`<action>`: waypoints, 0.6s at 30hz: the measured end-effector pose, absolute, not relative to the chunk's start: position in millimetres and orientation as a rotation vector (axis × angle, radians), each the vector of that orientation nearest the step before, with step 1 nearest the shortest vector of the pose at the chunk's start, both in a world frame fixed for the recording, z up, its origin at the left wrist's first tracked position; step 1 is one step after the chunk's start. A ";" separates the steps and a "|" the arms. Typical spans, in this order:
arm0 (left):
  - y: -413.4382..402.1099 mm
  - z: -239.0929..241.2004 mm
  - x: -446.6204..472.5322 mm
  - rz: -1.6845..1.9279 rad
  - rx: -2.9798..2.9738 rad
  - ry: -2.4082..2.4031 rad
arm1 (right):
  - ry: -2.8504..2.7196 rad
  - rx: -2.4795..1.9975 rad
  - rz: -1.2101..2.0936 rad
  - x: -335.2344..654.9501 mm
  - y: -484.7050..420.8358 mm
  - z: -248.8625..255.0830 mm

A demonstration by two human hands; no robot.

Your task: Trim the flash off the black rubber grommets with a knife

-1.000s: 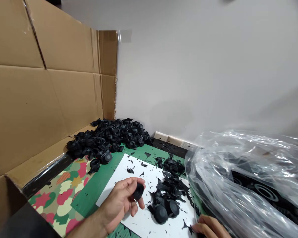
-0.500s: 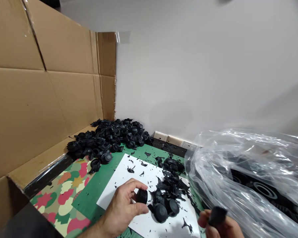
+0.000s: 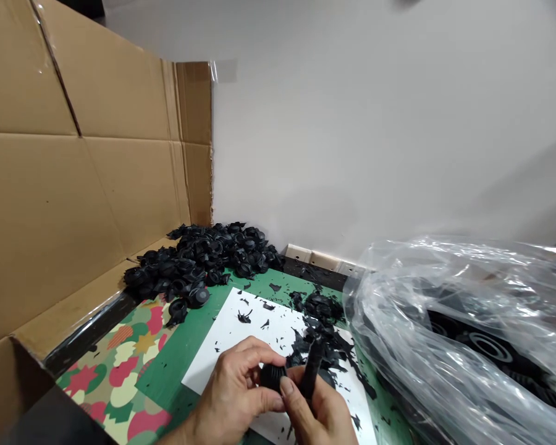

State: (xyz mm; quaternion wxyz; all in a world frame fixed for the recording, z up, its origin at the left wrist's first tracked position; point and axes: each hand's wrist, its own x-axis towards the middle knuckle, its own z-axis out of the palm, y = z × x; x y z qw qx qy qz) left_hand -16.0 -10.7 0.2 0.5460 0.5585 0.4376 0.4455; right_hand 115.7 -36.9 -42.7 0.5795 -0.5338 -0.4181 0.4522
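Both hands meet low over the white sheet (image 3: pixel 241 346): the left hand (image 3: pixel 234 395) pinches a black ribbed cap (image 3: pixel 272 375), the right hand (image 3: pixel 317 411) grips a second black piece (image 3: pixel 311 371) touching it. Black scraps (image 3: pixel 322 343) lie just beyond, a heap of caps (image 3: pixel 204 256) farther back on the counter (image 3: pixel 189 337).

Left hand (image 3: pixel 234 395) pinches a small round black rubber part (image 3: pixel 272 376) between thumb and fingers; right hand (image 3: pixel 317 411), touching the left, grips a black tool (image 3: pixel 312 369) held against that part, both over a white sheet (image 3: pixel 264 337) strewn with black scraps (image 3: pixel 322 337). Desk (image 3: pixel 189 334) carries a green mat, a patterned mat (image 3: pixel 120 371) and a heap of black rubber parts (image 3: pixel 204 259) at the far corner. Cardboard wall (image 3: pixel 74 173) stands at left; clear plastic bag (image 3: pixel 463 334) lies at right.
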 end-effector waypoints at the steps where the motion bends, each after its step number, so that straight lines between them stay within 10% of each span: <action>1: -9.5 -0.3 -15.8 1.045 1.253 1.028 | -0.932 -1.223 1.107 115.1 -37.2 -42.6; 18: -2.3 -3.6 -12.8 0.994 1.068 1.068 | -0.599 -1.035 1.535 111.5 -37.8 -36.9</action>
